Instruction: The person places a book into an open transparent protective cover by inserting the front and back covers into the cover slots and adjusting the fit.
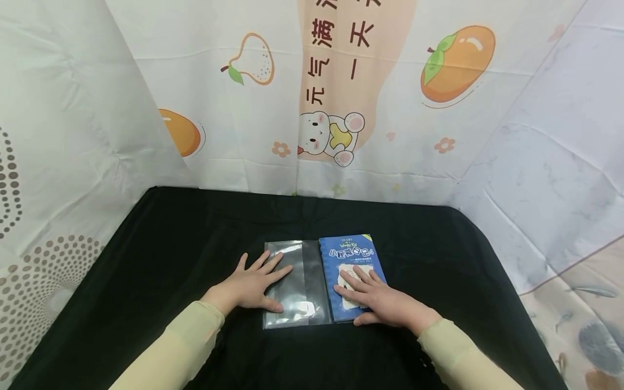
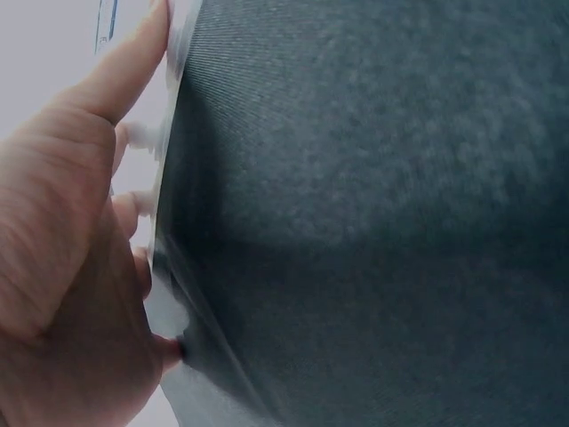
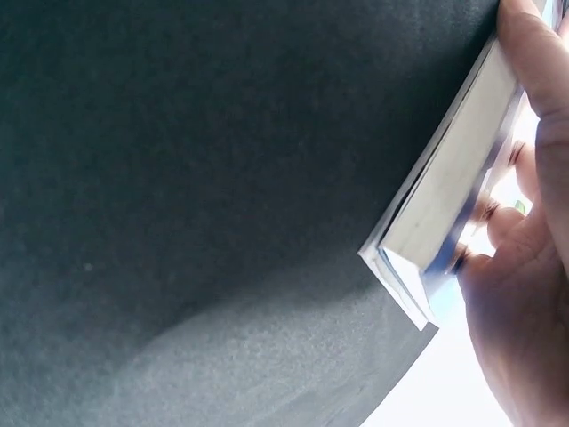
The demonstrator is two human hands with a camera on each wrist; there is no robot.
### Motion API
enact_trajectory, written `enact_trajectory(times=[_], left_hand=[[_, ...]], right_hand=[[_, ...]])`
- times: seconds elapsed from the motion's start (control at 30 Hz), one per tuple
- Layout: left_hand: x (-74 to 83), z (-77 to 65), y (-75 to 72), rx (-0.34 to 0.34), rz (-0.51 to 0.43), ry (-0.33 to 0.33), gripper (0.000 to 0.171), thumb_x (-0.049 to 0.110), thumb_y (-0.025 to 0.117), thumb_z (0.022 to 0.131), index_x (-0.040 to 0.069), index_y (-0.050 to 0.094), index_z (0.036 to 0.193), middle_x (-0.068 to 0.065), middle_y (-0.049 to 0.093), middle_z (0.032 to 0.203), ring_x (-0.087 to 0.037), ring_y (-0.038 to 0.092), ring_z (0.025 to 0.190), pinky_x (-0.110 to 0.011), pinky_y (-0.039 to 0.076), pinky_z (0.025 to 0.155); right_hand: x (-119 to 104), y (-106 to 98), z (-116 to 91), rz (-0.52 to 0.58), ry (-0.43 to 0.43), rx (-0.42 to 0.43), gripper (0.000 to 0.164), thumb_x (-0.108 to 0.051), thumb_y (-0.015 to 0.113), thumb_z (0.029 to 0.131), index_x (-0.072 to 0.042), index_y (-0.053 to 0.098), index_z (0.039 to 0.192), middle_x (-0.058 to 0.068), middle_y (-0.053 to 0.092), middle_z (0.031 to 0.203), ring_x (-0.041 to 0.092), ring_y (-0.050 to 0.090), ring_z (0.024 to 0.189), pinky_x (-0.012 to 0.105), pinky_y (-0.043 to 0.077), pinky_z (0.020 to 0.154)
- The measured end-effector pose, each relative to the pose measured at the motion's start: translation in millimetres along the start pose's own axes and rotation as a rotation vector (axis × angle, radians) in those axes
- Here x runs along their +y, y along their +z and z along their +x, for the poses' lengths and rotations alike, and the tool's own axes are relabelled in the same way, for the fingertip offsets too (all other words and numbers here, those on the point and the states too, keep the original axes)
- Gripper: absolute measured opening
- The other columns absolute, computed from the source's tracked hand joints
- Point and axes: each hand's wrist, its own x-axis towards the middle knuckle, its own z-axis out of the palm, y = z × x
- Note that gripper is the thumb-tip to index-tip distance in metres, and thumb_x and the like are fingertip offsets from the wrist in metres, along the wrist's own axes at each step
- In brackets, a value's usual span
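Note:
A blue comic-style paperback book (image 1: 330,260) lies face up on the black cloth. To its left, a clear plastic book cover (image 1: 292,311) is spread flat, with glossy reflections and one side tucked at the book's left edge. My left hand (image 1: 251,287) rests on the plastic with its fingers spread. On the book's front, my right hand (image 1: 385,303) lies with fingers extended over the white picture, its thumb near the lower edge. The right wrist view shows the page block (image 3: 458,165) beside the thumb. In the left wrist view, the left fingers (image 2: 133,71) touch down along the plastic.
Black cloth (image 1: 195,238) covers the table. Behind it hangs a white curtain (image 1: 258,124) printed with fruit and a bear. More pale fabric hangs at the left (image 1: 63,135) and at the right (image 1: 551,162).

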Motion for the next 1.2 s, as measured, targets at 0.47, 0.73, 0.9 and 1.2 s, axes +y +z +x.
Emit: enact_trajectory(times=[0.47, 0.73, 0.9, 1.2], left_hand=[[-3.4, -0.9, 5.2, 0.051, -0.049, 0.007, 0.101, 0.082, 0.050, 0.074, 0.032, 0.013, 0.154, 0.001, 0.005, 0.162, -0.029, 0.000, 0.145, -0.072, 0.005, 0.107], [-3.9, -0.7, 7.8, 0.054, -0.067, -0.023, 0.108, 0.084, 0.050, 0.072, 0.024, 0.013, 0.155, 0.003, 0.004, 0.162, -0.026, -0.002, 0.145, -0.069, 0.002, 0.109], [-3.6, -0.1, 8.1, 0.057, -0.066, -0.028, 0.108, 0.085, 0.049, 0.071, 0.025, 0.014, 0.155, 0.004, 0.005, 0.162, -0.026, -0.001, 0.145, -0.069, 0.002, 0.109], [-3.9, 0.9, 7.9, 0.050, -0.071, -0.030, 0.109, 0.085, 0.048, 0.071, 0.025, 0.014, 0.155, 0.004, 0.004, 0.162, -0.026, -0.001, 0.145, -0.070, 0.001, 0.108]], right_hand=[[1.2, 1.1, -0.3, -0.026, -0.001, 0.009, 0.075, -0.046, 0.059, 0.093, -0.024, 0.021, 0.154, 0.012, 0.009, 0.160, 0.041, 0.002, 0.142, 0.070, 0.014, 0.108], [-0.2, 2.9, -1.1, -0.041, -0.006, 0.036, 0.075, -0.046, 0.059, 0.093, -0.022, 0.022, 0.153, 0.012, 0.012, 0.160, 0.041, 0.005, 0.142, 0.070, 0.017, 0.107], [0.7, 4.4, -2.1, -0.036, -0.012, 0.052, 0.076, -0.046, 0.060, 0.092, -0.021, 0.024, 0.153, 0.013, 0.013, 0.160, 0.041, 0.007, 0.142, 0.070, 0.017, 0.106], [-1.7, 4.7, -5.1, -0.077, 0.007, 0.057, 0.075, -0.049, 0.058, 0.093, -0.023, 0.023, 0.153, 0.009, 0.014, 0.160, 0.038, 0.009, 0.143, 0.066, 0.019, 0.109]])
